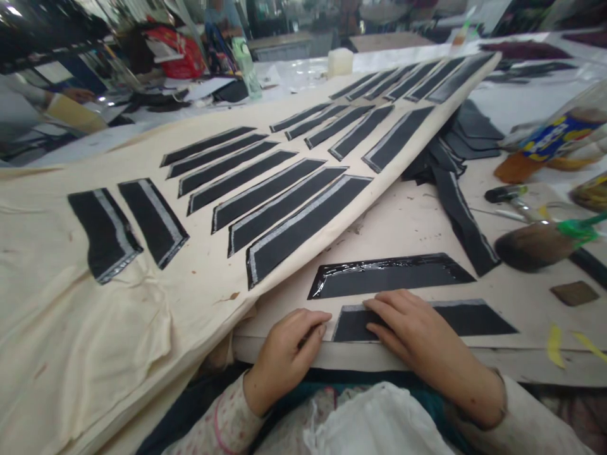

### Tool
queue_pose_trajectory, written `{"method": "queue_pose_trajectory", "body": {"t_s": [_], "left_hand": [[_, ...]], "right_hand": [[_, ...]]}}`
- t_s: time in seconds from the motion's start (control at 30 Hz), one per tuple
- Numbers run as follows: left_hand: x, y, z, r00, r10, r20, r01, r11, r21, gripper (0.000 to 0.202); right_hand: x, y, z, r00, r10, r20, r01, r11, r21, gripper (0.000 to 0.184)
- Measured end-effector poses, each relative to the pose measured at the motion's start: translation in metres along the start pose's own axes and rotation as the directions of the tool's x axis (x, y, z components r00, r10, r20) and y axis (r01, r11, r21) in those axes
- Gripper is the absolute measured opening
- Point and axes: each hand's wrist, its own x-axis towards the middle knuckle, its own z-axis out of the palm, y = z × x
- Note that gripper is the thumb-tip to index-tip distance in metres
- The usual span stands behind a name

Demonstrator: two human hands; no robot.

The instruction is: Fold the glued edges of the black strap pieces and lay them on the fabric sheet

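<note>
My right hand (412,328) lies flat on a black fabric strip (474,319) at the table's near edge, fingers stretched out over its left part. My left hand (291,344) rests beside the strip's left end, fingers curled with the tips touching the table edge; it holds nothing I can see. Just beyond lies a second black strip (389,278), wet and glossy with glue. To the left a cream cloth (95,328) carries several rows of black strips (289,208) with grey edges.
A glue brush with a green handle (540,243) lies at the right, next to bottles (550,142) and a pile of loose black pieces (465,145). A small brown patch (573,292) sits near the right edge. Another person's arm (71,110) shows at the far left.
</note>
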Motion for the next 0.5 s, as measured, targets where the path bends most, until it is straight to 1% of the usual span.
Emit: {"method": "queue_pose_trajectory", "body": {"t_s": [0.1, 0.2, 0.27, 0.33, 0.37, 0.43, 0.47, 0.5], "left_hand": [[0.000, 0.002, 0.001, 1.000, 0.012, -0.002, -0.012, 1.000, 0.001, 0.020], [0.000, 0.006, 0.002, 1.000, -0.006, -0.014, 0.007, 1.000, 0.016, 0.022], [0.001, 0.010, 0.005, 1.000, -0.006, -0.012, 0.007, 0.999, 0.032, 0.030], [0.004, 0.016, 0.009, 0.999, 0.011, 0.032, -0.013, 0.999, 0.034, 0.045], [0.006, 0.018, 0.012, 0.998, 0.021, 0.064, -0.023, 0.999, 0.031, 0.049], [0.009, 0.022, 0.016, 0.994, 0.027, 0.109, -0.030, 0.999, 0.024, 0.043], [0.010, 0.023, 0.017, 0.994, 0.025, 0.111, -0.027, 0.999, 0.022, 0.038], [0.010, 0.024, 0.017, 0.995, 0.019, 0.100, -0.021, 0.999, 0.024, 0.034]], "right_hand": [[0.005, 0.004, -0.001, 1.000, 0.009, 0.006, -0.009, 1.000, 0.009, 0.018], [0.005, 0.003, -0.003, 0.999, -0.042, 0.015, 0.040, 0.993, 0.113, 0.009], [0.004, 0.001, -0.005, 0.997, -0.074, 0.028, 0.068, 0.984, 0.166, 0.010], [0.003, -0.001, -0.007, 0.994, -0.098, 0.044, 0.087, 0.977, 0.194, 0.012], [0.002, -0.002, -0.008, 0.993, -0.109, 0.047, 0.097, 0.975, 0.201, 0.012], [0.000, -0.003, -0.009, 0.991, -0.130, 0.040, 0.120, 0.973, 0.197, 0.011], [-0.001, -0.001, -0.009, 0.991, -0.131, 0.037, 0.122, 0.975, 0.184, 0.016], [-0.003, 0.001, -0.010, 0.992, -0.124, 0.038, 0.116, 0.979, 0.168, 0.025]]}}
